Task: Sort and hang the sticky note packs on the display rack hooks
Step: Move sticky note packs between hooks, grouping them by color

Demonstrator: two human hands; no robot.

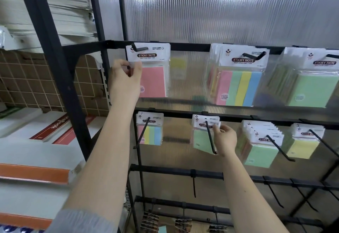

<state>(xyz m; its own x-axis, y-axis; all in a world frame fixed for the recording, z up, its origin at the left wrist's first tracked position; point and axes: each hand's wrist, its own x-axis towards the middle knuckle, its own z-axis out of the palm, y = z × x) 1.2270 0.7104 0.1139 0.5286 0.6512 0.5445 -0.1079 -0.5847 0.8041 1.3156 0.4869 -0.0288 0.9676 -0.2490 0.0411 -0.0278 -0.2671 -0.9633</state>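
On the top bar of the black display rack (192, 46) hangs a pink sticky note pack (154, 78). My left hand (124, 80) pinches its lower left header corner. Further right on that bar hang multicolour packs (238, 84) and green packs (310, 87). On the second bar, my right hand (224, 140) holds the right edge of a small green pack (201, 139) threaded on a long black hook (210, 137). A small multicolour pack (150, 131) hangs to its left; several green packs (260, 150) and a yellow pack (300, 148) hang to its right.
Bare black hooks (273, 194) stick out from the third bar. Binder clip cards (149, 221) hang near the bottom. Stacked notebooks and boxes (36, 141) fill the shelves on the left, behind a black upright post (60, 67). A ribbed translucent panel backs the rack.
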